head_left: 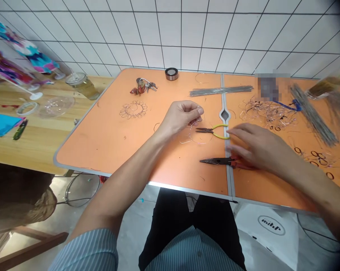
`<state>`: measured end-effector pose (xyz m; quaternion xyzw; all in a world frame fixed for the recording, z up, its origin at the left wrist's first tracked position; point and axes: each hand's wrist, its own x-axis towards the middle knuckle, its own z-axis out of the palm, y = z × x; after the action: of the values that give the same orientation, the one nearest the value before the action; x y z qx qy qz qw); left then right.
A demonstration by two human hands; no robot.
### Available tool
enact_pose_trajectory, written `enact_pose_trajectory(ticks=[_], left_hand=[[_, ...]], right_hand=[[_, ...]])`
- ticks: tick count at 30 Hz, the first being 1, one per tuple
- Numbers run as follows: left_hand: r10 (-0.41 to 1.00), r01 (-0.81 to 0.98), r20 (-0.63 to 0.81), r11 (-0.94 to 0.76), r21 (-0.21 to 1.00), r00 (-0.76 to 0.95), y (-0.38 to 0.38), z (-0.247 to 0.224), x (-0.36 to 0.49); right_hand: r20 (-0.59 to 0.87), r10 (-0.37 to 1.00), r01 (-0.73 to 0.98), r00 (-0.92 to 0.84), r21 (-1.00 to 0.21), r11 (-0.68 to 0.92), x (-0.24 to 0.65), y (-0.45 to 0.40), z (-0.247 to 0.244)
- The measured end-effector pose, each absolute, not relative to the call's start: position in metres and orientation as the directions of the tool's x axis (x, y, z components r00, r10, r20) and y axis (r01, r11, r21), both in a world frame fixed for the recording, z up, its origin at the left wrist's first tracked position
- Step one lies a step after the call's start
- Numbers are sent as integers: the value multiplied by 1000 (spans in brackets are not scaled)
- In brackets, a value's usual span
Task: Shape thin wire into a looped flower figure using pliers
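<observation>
My left hand (pixel 179 117) pinches the end of a thin wire loop (pixel 199 135) above the orange folding table (pixel 108 146). Under that loop lie yellow-handled pliers (pixel 212 130), their tips pointing left. My right hand (pixel 257 146) is spread open, its fingertips close to the yellow handles. Just below those fingers are red-handled long-nose pliers (pixel 219 161), with the handle ends partly hidden under my right hand. Nothing is held in my right hand.
A wire flower shape (pixel 133 110), keys (pixel 143 86), a dark ring-shaped roll (pixel 171 73) and straight metal rods (pixel 220 90) lie on the table. Tangled wire (pixel 268 114), another rod bundle (pixel 312 114) and small wire rings (pixel 318 157) lie at right. A wooden table (pixel 46 145) stands at left.
</observation>
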<state>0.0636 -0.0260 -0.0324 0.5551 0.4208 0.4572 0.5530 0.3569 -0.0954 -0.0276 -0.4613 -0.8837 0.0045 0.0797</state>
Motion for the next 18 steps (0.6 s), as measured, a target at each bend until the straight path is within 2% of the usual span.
enact_pose_trajectory(ticks=[1, 3, 5, 8, 11, 14, 18], left_hand=[[973, -40, 39, -30, 999, 229, -25, -34, 63], [973, -52, 28, -17, 999, 227, -23, -37, 62], [973, -74, 28, -11, 997, 228, -20, -39, 61], [971, -100, 35, -11, 995, 236, -19, -40, 60], [972, -100, 22, 1, 995, 233, -20, -38, 60], [974, -84, 9, 11, 996, 227, -21, -37, 60], [977, -44, -9, 18, 999, 211, -22, -35, 60]], right_hand=[[153, 808, 815, -569, -29, 579, 349, -84, -29], [49, 802, 804, -595, 55, 593, 336, -63, -33], [-26, 796, 793, -605, 73, 605, 328, -49, -38], [0, 804, 803, -595, 17, 595, 326, -41, -47], [53, 861, 854, -506, -104, 509, 328, -45, -52], [8, 902, 884, -432, -195, 425, 324, -54, -49], [-39, 955, 946, -295, -155, 286, 319, -62, -39]])
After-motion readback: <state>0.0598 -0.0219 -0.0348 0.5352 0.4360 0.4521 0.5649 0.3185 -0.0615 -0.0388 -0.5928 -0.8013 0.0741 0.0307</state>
